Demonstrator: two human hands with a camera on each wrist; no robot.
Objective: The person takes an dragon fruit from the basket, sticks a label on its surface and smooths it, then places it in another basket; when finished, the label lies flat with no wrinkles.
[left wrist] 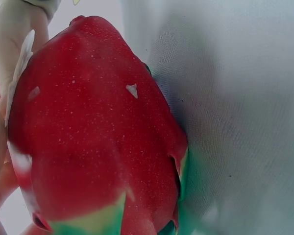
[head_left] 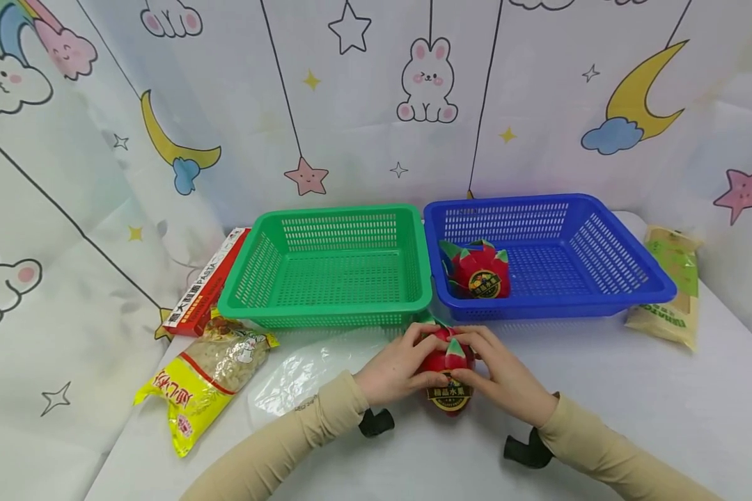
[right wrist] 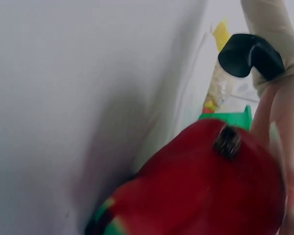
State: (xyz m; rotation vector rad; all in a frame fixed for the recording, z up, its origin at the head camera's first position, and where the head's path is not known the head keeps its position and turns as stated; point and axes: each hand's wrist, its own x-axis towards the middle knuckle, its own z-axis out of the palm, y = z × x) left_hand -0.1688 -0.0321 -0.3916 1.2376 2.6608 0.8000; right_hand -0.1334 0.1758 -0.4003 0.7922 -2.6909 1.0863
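A red dragon fruit (head_left: pixel 436 360) with green-tipped scales lies on the white table between my hands, a black and gold label (head_left: pixel 449 396) on its near side. My left hand (head_left: pixel 397 367) holds it from the left, fingers bent over the top and thumb at the label's upper edge. From the other side my right hand (head_left: pixel 501 374) grips it, its thumb also by the label. The left wrist view shows the dragon fruit (left wrist: pixel 98 117) close up, a pale label edge standing off its skin. In the right wrist view, its dark stem end (right wrist: pixel 228 142) shows.
Behind the hands stand a green basket (head_left: pixel 326 314) and a blue basket (head_left: pixel 558 306), the blue one holding another dragon fruit (head_left: pixel 479 264). At left lie a red pasta box (head_left: pixel 207 282), a yellow food bag (head_left: pixel 209 383) and a clear plastic bag (head_left: pixel 316 369). A beige packet (head_left: pixel 670 285) lies far right.
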